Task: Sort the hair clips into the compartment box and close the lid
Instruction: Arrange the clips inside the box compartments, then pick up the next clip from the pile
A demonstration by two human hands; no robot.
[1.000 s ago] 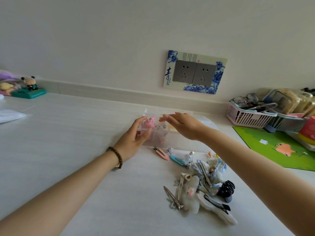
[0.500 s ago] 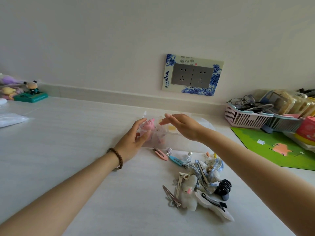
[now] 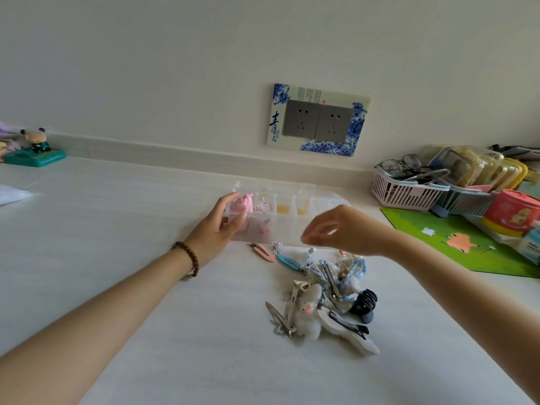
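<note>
A clear compartment box (image 3: 309, 213) lies on the white table near the wall, lid open. Its left cells hold a pink plush clip (image 3: 245, 203) and a small clear clip; two middle cells show yellow. My left hand (image 3: 217, 229) grips the box's left end, thumb on the rim. My right hand (image 3: 340, 229) hovers, blurred, in front of the box above the clips, fingers apart and empty. A pink flat clip (image 3: 263, 251) and a teal clip (image 3: 287, 262) lie just before the box. A pile of several clips (image 3: 327, 299), with a white plush one and a black claw clip (image 3: 365, 304), lies nearer me.
A pink basket (image 3: 406, 191) with glasses, stacked containers and a red tin (image 3: 511, 211) crowd the right edge beside a green mat (image 3: 467, 244). A teal stand with a figurine (image 3: 35, 154) is far left. A wall socket (image 3: 318, 119) sits above the box.
My right hand has pulled back from over the box's left cells toward the clip pile, empty. The left hand stays on the box. The camera tilted slightly.
</note>
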